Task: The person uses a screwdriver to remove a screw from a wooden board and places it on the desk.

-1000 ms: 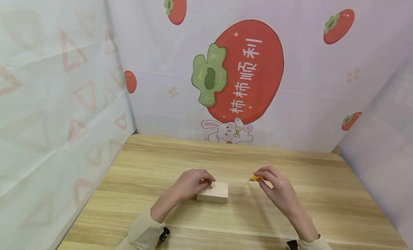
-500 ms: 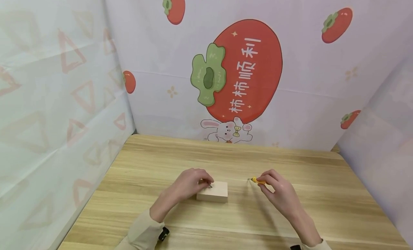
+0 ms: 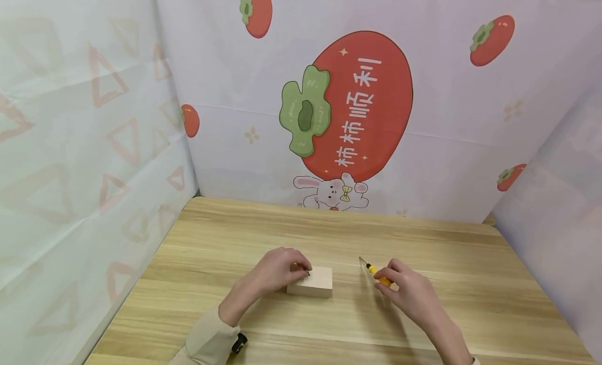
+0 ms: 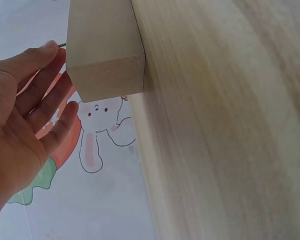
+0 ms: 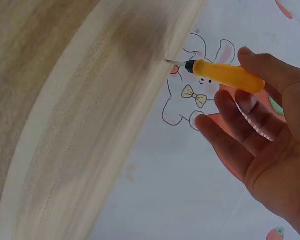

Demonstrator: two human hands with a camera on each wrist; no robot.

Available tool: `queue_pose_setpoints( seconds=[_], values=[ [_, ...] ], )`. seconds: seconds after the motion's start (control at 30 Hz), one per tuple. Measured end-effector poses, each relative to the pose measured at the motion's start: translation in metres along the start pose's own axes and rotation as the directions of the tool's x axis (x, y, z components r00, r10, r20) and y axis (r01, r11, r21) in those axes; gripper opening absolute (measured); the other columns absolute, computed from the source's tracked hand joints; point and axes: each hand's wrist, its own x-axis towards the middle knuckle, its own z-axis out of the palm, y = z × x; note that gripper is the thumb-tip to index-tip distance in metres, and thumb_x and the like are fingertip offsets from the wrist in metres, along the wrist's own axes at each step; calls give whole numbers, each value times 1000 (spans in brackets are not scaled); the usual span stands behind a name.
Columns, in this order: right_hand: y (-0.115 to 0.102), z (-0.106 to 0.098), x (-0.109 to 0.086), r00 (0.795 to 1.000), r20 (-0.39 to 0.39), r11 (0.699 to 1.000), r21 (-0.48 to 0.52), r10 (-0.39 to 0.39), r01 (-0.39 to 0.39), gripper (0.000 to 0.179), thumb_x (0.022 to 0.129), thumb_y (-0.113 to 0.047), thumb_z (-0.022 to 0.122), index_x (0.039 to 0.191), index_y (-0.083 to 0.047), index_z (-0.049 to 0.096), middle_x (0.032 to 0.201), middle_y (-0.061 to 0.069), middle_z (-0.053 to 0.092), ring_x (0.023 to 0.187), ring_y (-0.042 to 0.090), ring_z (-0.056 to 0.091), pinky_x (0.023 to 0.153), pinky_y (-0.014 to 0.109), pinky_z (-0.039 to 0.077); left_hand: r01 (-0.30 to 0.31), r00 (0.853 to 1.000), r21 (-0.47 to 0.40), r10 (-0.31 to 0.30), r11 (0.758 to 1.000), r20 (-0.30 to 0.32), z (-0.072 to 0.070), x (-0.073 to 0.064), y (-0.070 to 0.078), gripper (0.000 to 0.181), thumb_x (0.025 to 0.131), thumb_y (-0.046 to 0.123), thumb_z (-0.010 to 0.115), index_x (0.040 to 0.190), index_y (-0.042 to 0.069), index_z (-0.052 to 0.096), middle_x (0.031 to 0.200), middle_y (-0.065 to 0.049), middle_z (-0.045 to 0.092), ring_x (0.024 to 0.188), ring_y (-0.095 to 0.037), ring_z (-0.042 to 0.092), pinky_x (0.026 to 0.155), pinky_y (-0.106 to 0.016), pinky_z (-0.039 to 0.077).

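Note:
A pale rectangular wooden block (image 3: 311,290) lies on the table in front of me. Over its top, my left hand (image 3: 276,269) pinches a small dark screw (image 3: 308,273) between thumb and fingertips. A short threaded bit of the screw (image 4: 62,45) shows against the block's face in the left wrist view; its head is hidden by the fingers. To the right of the block, my right hand (image 3: 414,292) holds a yellow screwdriver (image 5: 225,75) by its handle. The metal tip points away and to the left, apart from the block, with the other fingers loosely spread below the handle.
The light wood-grain table (image 3: 226,224) carries the block. Behind it hangs a white cloth (image 3: 226,161) printed with red persimmons and a rabbit. Further cloth walls rise at the left (image 3: 70,145) and right (image 3: 564,208).
My right hand has drawn a little nearer to me and swung the screwdriver, so its tip now points more away from me. The left hand and block have stayed put.

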Motion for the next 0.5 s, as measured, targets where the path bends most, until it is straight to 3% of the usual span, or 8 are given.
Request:
queue_pose_setpoints(
  seconds=[0.1, 0.27, 0.5],
  values=[
    [-3, 0, -1, 993, 97, 996, -48, 73, -68, 17, 75, -18, 87, 88, -21, 76, 78, -14, 48, 59, -7, 39, 46, 14, 34, -6, 1000, 2, 6, 1000, -10, 3, 1, -1, 6, 90, 24, 75, 95, 22, 77, 91, 13, 73, 84, -1, 64, 82, -25, 52],
    [-7, 1, 0, 959, 218, 981, -108, 179, -159, 12, 80, -27, 83, 91, -26, 76, 73, -14, 45, 56, -3, 35, 45, 17, 29, -20, 1000, 4, 20, 1000, -21, 5, 3, -1, 5, 89, 24, 75, 93, 21, 75, 86, 13, 73, 78, 4, 62, 79, -23, 52],
    [-11, 3, 0, 924, 309, 973, -123, 226, -197, 19, 79, -34, 83, 95, -29, 74, 71, -17, 47, 58, -1, 38, 48, 20, 29, -8, 999, 15, 8, 1000, -31, 4, 4, 2, 6, 87, 25, 76, 89, 20, 74, 80, 12, 71, 71, 6, 58, 75, -20, 51]
  ],
)
